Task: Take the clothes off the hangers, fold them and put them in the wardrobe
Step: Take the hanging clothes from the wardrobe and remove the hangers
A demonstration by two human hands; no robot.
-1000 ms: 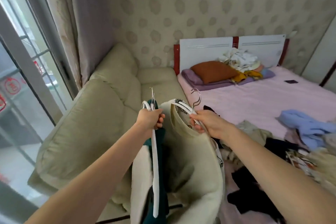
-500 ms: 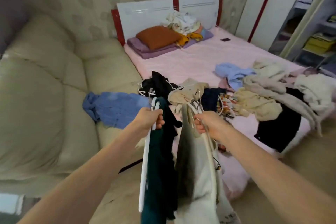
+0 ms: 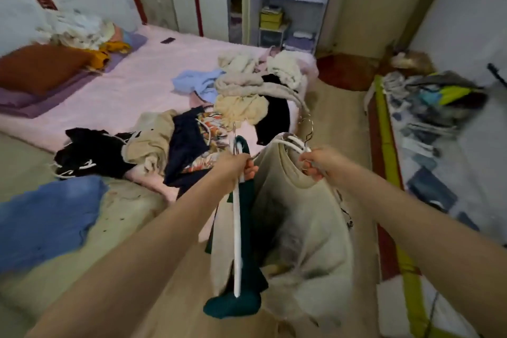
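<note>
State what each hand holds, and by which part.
The left hand grips a white hanger near its hook, with the dark green garment. The right hand grips white hangers just below their hooks, carrying the beige top.

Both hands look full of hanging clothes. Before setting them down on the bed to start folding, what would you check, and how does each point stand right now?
1. Left hand grips the white hanger carrying the dark green garment: ok.
2. Right hand grips the bunch of hangers in the beige garment: ok.
3. Clothes off their hangers: not ok, both hang on them.
4. Free room on the pink bed: ok at its middle; the near edge holds a clothes pile.
5. Wardrobe open: ok, shelves show.
6. Space on those shelves: cannot tell.
</note>
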